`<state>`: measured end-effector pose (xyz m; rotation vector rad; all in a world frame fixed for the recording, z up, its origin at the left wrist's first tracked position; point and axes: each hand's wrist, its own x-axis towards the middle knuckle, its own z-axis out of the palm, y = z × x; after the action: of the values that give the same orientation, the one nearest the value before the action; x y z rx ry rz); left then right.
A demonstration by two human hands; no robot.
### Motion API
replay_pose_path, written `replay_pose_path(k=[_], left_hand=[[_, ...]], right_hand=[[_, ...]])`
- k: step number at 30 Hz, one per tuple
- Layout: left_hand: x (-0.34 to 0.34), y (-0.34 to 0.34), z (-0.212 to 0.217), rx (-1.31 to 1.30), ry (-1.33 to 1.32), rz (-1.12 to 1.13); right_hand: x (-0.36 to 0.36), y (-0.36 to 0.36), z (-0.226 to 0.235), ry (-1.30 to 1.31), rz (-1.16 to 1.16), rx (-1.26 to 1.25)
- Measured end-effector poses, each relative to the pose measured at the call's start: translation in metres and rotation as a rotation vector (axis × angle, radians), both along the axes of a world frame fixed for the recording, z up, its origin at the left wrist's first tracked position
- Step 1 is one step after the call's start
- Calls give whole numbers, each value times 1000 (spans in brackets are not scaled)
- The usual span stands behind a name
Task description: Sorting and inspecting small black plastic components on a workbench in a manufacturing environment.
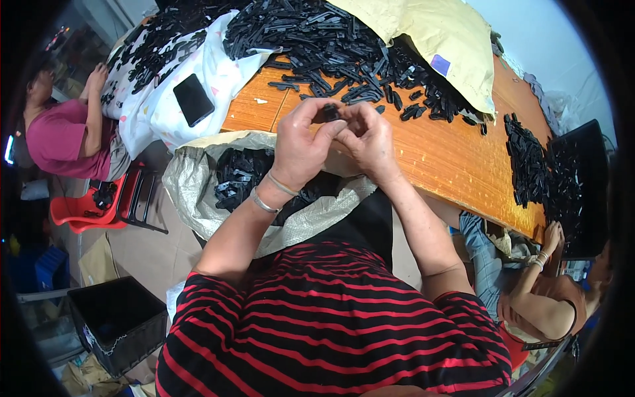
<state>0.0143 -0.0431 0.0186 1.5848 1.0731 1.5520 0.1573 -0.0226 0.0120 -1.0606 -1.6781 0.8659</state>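
Observation:
My left hand (299, 147) and my right hand (372, 144) meet above the near edge of the orange wooden table, with fingers curled and thumbs close together. Between the fingertips sits a small black plastic piece (330, 112); most of it is covered by the fingers. My left hand grips it, and the right fingertips close in on it from the other side. Below my wrists a pale woven sack (188, 188) lies open in front of me, holding black plastic pieces (239, 173). Ahead of the hands, a large heap of long black plastic parts (311, 40) covers the table.
A dark phone (193, 100) rests on a white patterned sheet (155, 122) at left. A yellowish paper sack (456, 46) lies on the heap. People sit at far left and right. A black crate (119, 324) stands lower left, near a red chair (86, 210). More parts (526, 162) lie right.

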Motion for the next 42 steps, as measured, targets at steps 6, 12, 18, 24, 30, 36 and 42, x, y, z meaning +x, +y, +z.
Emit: replay_pose_path(k=[6, 12, 18, 24, 30, 36, 42], left_hand=[[-8, -10, 6, -74, -117, -80], [-84, -29, 26, -380, 576, -220], [-70, -26, 35, -195, 524, -96], [24, 51, -6, 23, 781, -30], [78, 89, -37, -2, 1011, 59], [85, 98, -55, 163, 917, 127], [66, 88, -55, -430, 216, -43]], right_hand=[[-18, -8, -8, 93, 51, -43], [3, -22, 4, -207, 357, 79], [85, 49, -12, -432, -219, -90], [107, 96, -8, -872, -408, 59], [95, 115, -17, -1124, -355, 37], [108, 114, -17, -995, -414, 14], [114, 96, -17, -488, -324, -137]])
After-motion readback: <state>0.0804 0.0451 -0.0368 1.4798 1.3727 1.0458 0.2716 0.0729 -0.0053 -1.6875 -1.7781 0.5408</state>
